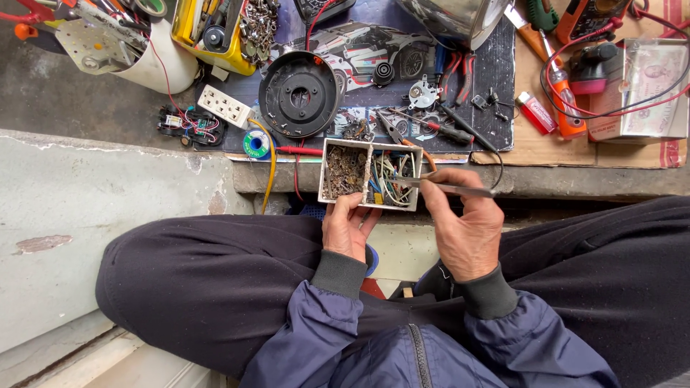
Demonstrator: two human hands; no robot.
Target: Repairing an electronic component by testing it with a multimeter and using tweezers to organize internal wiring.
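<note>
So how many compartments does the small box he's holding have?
2. The small box, held by the left hand, has a left compartment of dark metal bits and a right compartment of coloured wires, where the right hand pokes tweezers.

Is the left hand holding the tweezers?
No, the right hand holds the tweezers; the left hand grips the small divided box.

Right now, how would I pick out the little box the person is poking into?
Start at the big round black disc on the mat, then drop to the ledge edge below it. The small white box there, steadied by the left hand, has two compartments: dark metal bits on the left, coloured wires on the right, where the right hand dips tweezers.
</note>
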